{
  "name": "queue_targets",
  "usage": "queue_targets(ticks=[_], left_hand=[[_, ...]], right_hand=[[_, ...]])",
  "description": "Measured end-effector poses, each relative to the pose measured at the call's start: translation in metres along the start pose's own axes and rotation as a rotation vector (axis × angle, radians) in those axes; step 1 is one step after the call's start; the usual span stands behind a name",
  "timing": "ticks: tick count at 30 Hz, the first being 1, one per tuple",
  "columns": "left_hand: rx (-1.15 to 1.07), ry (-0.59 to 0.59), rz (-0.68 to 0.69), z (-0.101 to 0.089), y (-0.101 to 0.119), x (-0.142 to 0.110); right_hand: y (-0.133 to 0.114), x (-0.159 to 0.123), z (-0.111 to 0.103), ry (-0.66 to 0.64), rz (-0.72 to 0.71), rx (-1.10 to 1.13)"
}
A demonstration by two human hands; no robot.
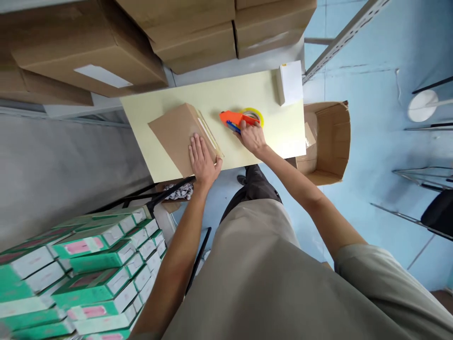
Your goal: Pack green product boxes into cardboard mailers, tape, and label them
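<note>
A brown cardboard box lies on the left half of the pale yellow tabletop, with a strip of tape along its right side. My left hand rests flat on the box near its front right corner, fingers stretched out and thumb over the edge. To the right, my right hand is wrapped round an orange tape dispenser with a blue part and a roll of yellow-edged tape. The dispenser is at the tabletop, apart from the box. My right fingers partly hide its handle.
Large cartons line the shelf behind the table. A small white box stands at the back right corner. Beside the table's right end is an open carton. Green and white boxes are stacked at lower left.
</note>
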State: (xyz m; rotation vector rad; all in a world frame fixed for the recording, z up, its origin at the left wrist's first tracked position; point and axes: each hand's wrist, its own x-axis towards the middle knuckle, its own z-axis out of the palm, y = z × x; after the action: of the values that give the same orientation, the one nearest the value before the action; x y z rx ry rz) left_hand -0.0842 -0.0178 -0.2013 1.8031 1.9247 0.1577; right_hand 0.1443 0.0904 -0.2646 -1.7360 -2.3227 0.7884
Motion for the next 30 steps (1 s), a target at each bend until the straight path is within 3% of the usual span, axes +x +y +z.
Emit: queue_targets(ticks=[4,10,15,19,21,24,26,30], left_hand=[[-0.022,-0.027,-0.004,-0.003,0.000,0.001],[-0.026,-0.076,-0.030,-0.008,0.003,0.004],[-0.025,-0.107,-0.049,-0.010,0.002,0.004],[-0.016,-0.158,-0.039,-0.012,-0.001,0.003],[-0.008,-0.193,-0.032,-0.014,-0.004,0.002],[-0.018,-0.230,-0.010,-0.015,-0.011,0.001],[-0.036,-0.239,0.014,-0.014,-0.015,0.001],[-0.062,-0.258,0.060,-0.012,-0.019,-0.004]], right_hand=[[0.014,-0.014,-0.009,-0.127,0.164,0.000],[0.029,-0.007,-0.005,-0.133,0.176,0.142],[0.017,-0.015,-0.018,-0.111,0.181,0.131],[-0.011,-0.051,-0.035,-0.127,0.138,0.298],[-0.034,-0.070,-0.031,-0.284,0.190,0.517],[-0.074,-0.082,-0.006,-0.511,0.399,0.896],[-0.100,-0.078,0.015,-0.515,0.486,1.053],[-0.132,-0.052,0.044,-0.371,0.582,1.133]])
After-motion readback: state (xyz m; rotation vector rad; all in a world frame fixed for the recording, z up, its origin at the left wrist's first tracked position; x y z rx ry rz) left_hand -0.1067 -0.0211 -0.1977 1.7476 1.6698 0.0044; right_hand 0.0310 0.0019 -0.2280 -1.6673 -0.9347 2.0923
